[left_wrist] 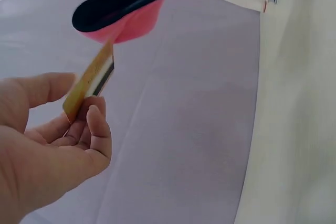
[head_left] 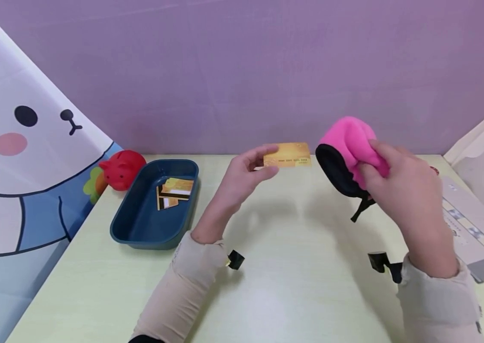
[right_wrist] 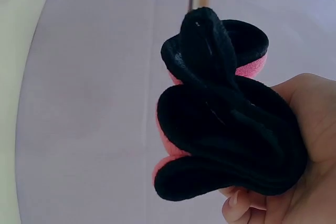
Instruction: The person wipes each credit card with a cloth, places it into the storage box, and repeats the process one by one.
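My left hand [head_left: 248, 174] pinches a gold bank card [head_left: 288, 155] between thumb and fingers, raised over the table's far side. The back of the card, with a dark stripe and a white strip, shows in the left wrist view. To its right, my right hand [head_left: 409, 190] grips a soft pink fabric piece [head_left: 349, 138] with black trim and a dangling black strap. Several folded black-edged layers [right_wrist: 231, 135] of the fabric show in the right wrist view; I cannot tell what kind of item it is. The card points toward the fabric's black-rimmed side.
A dark blue tub [head_left: 134, 240] stands at the left with gold bank cards [head_left: 177, 188] in it. Behind its far left corner sits a red piggy bank [head_left: 123, 169]. A flat grey-and-white package [head_left: 478, 228] lies at the right. Purple cloth [head_left: 242, 71] hangs behind the table.
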### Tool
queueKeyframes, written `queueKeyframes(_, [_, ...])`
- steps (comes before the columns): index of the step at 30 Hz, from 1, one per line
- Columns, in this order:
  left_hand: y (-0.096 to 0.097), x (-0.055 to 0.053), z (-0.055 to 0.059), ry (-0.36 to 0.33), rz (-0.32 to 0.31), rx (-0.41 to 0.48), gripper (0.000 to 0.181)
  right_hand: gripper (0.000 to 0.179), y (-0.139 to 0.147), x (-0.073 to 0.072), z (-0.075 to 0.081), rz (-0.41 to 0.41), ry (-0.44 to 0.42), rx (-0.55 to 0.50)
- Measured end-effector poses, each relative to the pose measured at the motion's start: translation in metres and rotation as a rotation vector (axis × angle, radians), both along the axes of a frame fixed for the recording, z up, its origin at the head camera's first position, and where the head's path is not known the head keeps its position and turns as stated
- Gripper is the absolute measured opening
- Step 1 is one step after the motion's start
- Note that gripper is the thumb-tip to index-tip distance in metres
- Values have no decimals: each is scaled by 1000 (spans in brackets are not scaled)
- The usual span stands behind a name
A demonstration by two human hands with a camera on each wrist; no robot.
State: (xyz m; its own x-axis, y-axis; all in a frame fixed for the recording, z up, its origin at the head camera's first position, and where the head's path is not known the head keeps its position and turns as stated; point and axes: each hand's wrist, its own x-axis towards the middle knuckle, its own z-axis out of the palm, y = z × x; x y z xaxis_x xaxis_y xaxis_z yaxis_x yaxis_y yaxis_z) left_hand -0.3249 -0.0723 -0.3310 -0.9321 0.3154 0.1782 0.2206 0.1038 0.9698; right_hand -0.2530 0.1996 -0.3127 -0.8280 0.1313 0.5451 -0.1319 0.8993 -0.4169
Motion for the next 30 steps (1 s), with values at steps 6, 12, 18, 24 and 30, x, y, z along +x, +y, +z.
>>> queueKeyframes(6, [2,-1,-4,71,28,-57,28,39,-6,4,2,19,73,-7])
queueKeyframes(12, [3,2,-5,123,132,-134,22,38,-10,6,2,41,99,-1])
queueKeyframes(18, [5,2,-5,131,153,-162,22,39,-13,8,4,50,82,6])
queueKeyframes(24, [9,2,-7,145,153,-86,21,39,-20,10,4,70,72,14])
queueKeyframes(30, [16,6,-11,154,157,-2,30,39,-42,12,0,159,123,81])
